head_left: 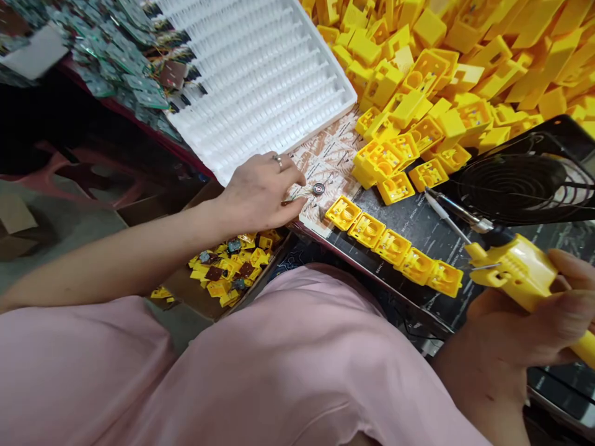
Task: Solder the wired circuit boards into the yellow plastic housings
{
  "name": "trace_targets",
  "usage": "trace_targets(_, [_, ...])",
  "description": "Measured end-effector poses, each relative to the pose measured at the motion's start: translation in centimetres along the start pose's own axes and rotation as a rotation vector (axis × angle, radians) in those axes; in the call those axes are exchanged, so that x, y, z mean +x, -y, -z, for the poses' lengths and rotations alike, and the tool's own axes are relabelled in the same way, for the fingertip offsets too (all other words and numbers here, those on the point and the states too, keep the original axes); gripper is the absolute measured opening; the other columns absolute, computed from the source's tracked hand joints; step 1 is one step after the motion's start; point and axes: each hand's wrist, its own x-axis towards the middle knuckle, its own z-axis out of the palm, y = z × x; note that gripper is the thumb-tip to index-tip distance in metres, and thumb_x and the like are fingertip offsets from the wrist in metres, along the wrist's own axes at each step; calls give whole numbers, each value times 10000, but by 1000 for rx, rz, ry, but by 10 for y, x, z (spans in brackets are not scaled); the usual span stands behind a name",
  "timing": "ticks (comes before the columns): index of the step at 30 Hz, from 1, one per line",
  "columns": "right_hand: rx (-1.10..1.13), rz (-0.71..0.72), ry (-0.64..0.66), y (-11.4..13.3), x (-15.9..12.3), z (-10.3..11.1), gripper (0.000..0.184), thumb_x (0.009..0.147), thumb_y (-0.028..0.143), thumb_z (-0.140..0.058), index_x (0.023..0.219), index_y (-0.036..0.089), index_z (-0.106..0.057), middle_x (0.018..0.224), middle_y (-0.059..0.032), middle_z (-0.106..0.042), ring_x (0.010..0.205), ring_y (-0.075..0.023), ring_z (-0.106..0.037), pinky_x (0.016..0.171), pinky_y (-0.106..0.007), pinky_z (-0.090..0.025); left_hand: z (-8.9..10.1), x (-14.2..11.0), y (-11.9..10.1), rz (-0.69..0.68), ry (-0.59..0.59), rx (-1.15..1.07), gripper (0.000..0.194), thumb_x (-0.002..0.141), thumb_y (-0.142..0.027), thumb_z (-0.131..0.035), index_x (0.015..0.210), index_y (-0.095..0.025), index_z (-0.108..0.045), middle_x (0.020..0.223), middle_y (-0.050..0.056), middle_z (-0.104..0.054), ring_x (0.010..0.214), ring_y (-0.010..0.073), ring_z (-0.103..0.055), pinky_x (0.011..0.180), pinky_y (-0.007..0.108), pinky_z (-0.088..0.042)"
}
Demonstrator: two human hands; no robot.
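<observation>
My left hand (pixel 260 192) reaches to the table edge, fingers pinched on a small wired part (pixel 297 196) whose round metal disc (pixel 318 189) lies on the patterned paper (pixel 332 155). My right hand (pixel 520 334) at the lower right grips a yellow soldering tool (pixel 520 272), its thin metal tip (pixel 446 217) pointing up-left over the black mat. A row of several yellow plastic housings (pixel 395 244) lies between the two hands.
A big heap of yellow housings (pixel 465 62) fills the upper right. A white ridged tray (pixel 260 80) sits at the top centre, green circuit boards (pixel 116 56) to its left. A black fan (pixel 520 179) stands at the right. A cardboard box (pixel 186 291) of yellow parts sits below the table.
</observation>
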Motion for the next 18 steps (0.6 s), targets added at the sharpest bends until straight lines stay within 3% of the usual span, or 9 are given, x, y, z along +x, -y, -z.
trace_targets(3, [-68, -16, 49, -6, -1, 16, 348, 1171, 609, -579, 1333, 585, -885, 1264, -38, -884, 1245, -495, -793, 974, -892, -626, 1, 23, -12, 43, 177, 150, 362, 1067, -460, -589, 1048, -191, -831, 1058, 180, -848, 1142, 451, -823, 991, 584, -661])
trace_targets(6, [-88, -36, 44, -15, -3, 26, 321, 1142, 640, -613, 1320, 593, -877, 1269, -30, -888, 1248, -499, -785, 971, -909, -616, -5, 33, -12, 26, 230, 174, 253, 992, -381, -611, 930, -216, -793, 927, 137, -803, 1093, 419, -807, 976, 538, -643])
trace_targets(9, [-74, -16, -33, -21, -4, 17, 296, 1128, 659, -614, 1207, 591, -891, 1244, -22, -893, 1321, -507, -764, 950, -897, -626, -8, 32, -5, 17, 256, 80, 214, 962, -314, -591, 870, -239, -769, 857, 93, -768, 1051, 363, -798, 960, 480, -627])
trace_targets(13, [57, 27, -234, -22, 1, -15, 471, 1102, 783, -530, 1099, 556, -942, 1161, -19, -912, 1246, -508, -808, 1090, -898, -598, -9, 21, -3, 29, 175, -82, 248, 1024, -322, -572, 921, -247, -786, 1122, 102, -877, 1262, 387, -788, 1119, 555, -611])
trace_targets(15, [104, 12, -260, -19, 3, -26, 547, 1116, 789, -481, 1027, 529, -955, 1018, -37, -904, 1179, -490, -836, 1091, -864, -603, -11, 16, -5, 40, 96, -189, 287, 1069, -351, -550, 998, -259, -812, 1207, 84, -899, 1269, 360, -797, 1240, 603, -574])
trace_targets(18, [117, -53, -151, -9, 4, -30, 312, 1093, 623, -699, 972, 503, -960, 885, -36, -868, 954, -411, -844, 887, -725, -651, -14, 16, -11, 75, 33, -346, 336, 1085, -418, -545, 1044, -264, -841, 1030, 56, -894, 1102, 309, -820, 1371, 646, -491])
